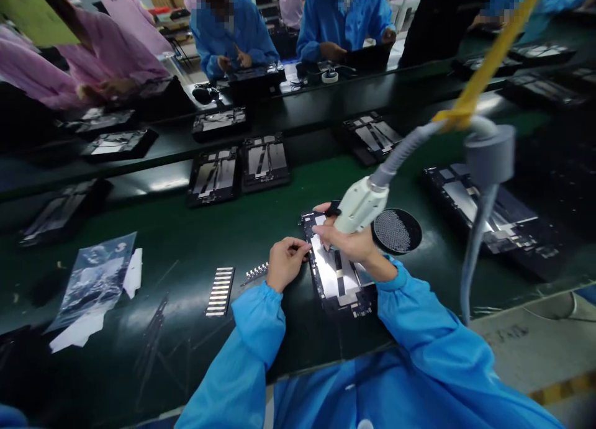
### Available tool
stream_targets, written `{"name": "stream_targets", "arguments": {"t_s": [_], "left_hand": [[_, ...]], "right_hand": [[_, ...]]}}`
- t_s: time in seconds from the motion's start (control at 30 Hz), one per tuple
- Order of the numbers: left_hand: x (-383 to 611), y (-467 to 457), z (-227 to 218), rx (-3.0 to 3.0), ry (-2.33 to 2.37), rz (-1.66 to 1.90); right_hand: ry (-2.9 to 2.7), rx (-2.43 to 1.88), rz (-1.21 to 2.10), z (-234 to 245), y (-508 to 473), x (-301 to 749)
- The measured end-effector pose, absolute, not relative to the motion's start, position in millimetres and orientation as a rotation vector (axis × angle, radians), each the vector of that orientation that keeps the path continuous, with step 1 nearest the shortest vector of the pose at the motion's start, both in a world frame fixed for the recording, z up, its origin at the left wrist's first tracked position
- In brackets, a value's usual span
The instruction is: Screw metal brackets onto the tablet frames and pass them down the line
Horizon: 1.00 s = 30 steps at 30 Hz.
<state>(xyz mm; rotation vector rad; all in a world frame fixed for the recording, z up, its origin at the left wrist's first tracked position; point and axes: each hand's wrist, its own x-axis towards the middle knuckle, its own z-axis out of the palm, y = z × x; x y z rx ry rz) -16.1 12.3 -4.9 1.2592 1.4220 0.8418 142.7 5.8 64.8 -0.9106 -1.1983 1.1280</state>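
Observation:
An opened tablet (331, 274), its silver plates and dark boards exposed, lies on the green bench in front of me. At its left edge my left hand (285, 262) is closed in a pinch; whatever is between the fingertips is too small to name. My right hand (350, 243) is over the tablet's upper part, fingers curled round a dark item I cannot make out. A pale green nozzle unit (361, 204) on a grey hose covers part of that hand, and I cannot tell whether they touch. Left of my left hand lie a strip of light pieces (220, 292) and a smaller strip (257, 270).
A round dish of small beads (397, 230) sits right of my hand. A yellow strap (493, 50) holds the hose; a grey cable (479, 249) hangs nearby. A plastic bag (95, 277) lies left. Several other tablets (265, 161) stand beyond. Co-workers (342, 19) sit opposite.

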Motion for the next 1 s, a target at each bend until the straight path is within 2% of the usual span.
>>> {"name": "stream_targets", "arguments": {"t_s": [0.43, 1.0], "left_hand": [[-17.0, 21.5, -27.3, 1.245, 1.358, 0.930], [-12.0, 27.8, -20.6, 1.180, 1.354, 0.824]], "right_hand": [[-1.245, -0.971, 1.243, 50.0, 24.9, 103.7], [-1.325, -0.973, 1.170, 39.1, 30.7, 100.3]]}}
